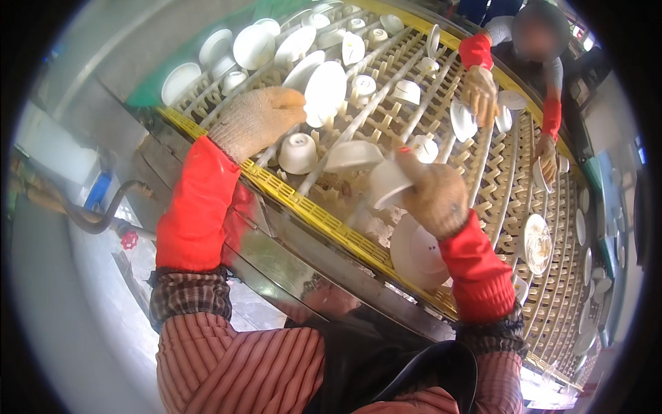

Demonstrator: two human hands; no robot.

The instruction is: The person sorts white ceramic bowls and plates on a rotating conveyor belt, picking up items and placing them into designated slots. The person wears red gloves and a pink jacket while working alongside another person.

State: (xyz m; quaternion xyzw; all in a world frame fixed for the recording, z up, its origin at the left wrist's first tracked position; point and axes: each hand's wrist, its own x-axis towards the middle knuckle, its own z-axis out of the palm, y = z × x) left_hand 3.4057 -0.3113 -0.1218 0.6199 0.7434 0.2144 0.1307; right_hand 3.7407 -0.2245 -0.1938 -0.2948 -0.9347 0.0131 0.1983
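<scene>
Both my hands wear tan work gloves with red cuffs, over a beige pegged conveyor (pixel 417 114). My left hand (pixel 256 123) is closed at the near-left edge of an upright white plate (pixel 326 94), its fingertips partly out of sight. An upside-down white cup (pixel 298 153) sits just below that plate. My right hand (pixel 438 196) grips a tilted white bowl (pixel 389 183) by its side. Next to it another white bowl (pixel 353 156) rests on the conveyor. A larger white bowl (pixel 417 252) lies below my right hand, by the yellow edge.
A yellow rail (pixel 310 214) borders the conveyor on my side. Several white plates (pixel 254 47) lean between pegs at the far left. Across the conveyor, a person's gloved hands (pixel 480 96) work among dishes. A soiled oval plate (pixel 536 244) lies at right.
</scene>
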